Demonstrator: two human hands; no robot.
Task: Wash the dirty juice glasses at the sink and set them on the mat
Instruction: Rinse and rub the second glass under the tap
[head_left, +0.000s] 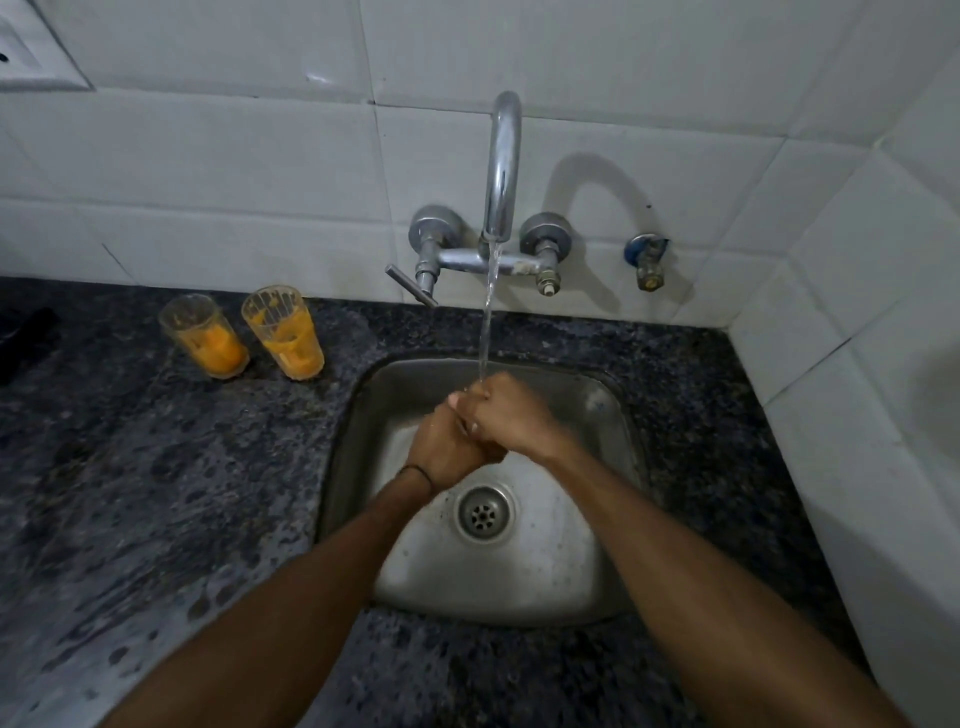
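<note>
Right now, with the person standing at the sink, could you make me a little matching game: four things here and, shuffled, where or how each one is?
Things:
A tap
B right juice glass
C drain
D right hand

States:
1 orange-smeared, standing on the counter
2 at the bottom of the sink
3 pouring water
4 wrapped over the left hand in the stream

Pairs: A-3, B-1, C-2, D-4

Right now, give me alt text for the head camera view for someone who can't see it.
The right hand clasps the left hand under water running from the tap, over the sink. A dirty glass and a second glass stand untouched on the counter left of the sink.
</note>
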